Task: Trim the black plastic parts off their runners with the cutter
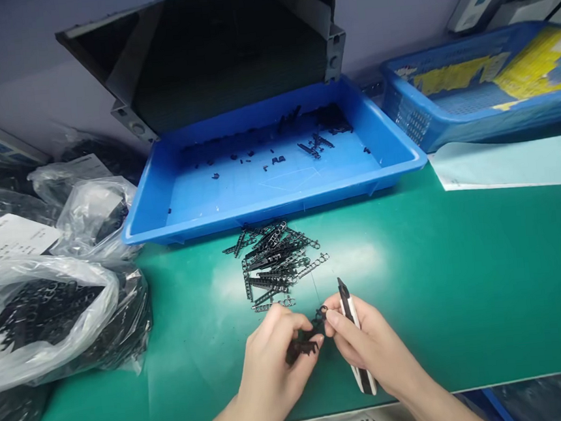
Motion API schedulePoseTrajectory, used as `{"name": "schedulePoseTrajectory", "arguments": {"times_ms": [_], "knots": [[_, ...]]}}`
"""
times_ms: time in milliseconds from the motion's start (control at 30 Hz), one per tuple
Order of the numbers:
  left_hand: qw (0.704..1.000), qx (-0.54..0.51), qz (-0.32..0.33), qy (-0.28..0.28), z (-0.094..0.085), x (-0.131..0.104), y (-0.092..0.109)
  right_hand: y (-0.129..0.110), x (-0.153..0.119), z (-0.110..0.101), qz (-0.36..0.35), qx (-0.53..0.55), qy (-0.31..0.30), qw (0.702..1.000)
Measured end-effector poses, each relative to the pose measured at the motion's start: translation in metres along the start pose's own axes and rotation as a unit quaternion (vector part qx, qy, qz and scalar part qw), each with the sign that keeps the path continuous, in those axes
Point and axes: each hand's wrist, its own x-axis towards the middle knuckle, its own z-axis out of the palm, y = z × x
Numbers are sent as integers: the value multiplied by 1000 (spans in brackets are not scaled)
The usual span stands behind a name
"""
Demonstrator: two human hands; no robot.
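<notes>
My left hand (279, 355) is closed around a small black plastic part (302, 348), partly hidden by the fingers. My right hand (370, 340) grips a white-and-black utility knife (365, 378) against the palm, its tip pointing up and away. Between my right thumb and forefinger is the ring-shaped end of a black part (321, 312); whether it belongs to the piece in my left hand I cannot tell. Just beyond both hands lies a loose pile of slim black plastic parts (277, 260) on the green table mat (463, 273).
A blue tray (271, 212) holding small black bits stands behind the pile, under a dark shelf (227, 51). Clear plastic bags (64, 321) of black parts crowd the left side. At the back right are a blue basket (483, 117) and a pale sheet (512, 163).
</notes>
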Motion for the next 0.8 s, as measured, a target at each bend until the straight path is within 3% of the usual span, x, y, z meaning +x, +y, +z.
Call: {"name": "schedulePoseTrajectory", "arguments": {"times_ms": [100,200,333,467,567,800], "knots": [[980,-139,-136,-51,-1,1,0,-1,0,0,7,-14,-7,1000],[928,-263,-234,-119,-1,1,0,-8,-3,0,12,-75,-18,997],[874,-367,-308,-75,0,-2,-4,-19,-13,0,-50,-270,-42,961],[833,-437,-337,-47,1,-6,-9,-22,-20,2,-117,-475,-54,871],[824,-449,-341,-47,2,-8,-11,-19,-20,3,-140,-560,-51,815],[827,-442,-343,-48,2,-10,-12,-20,-17,5,-190,-604,-36,773]]}}
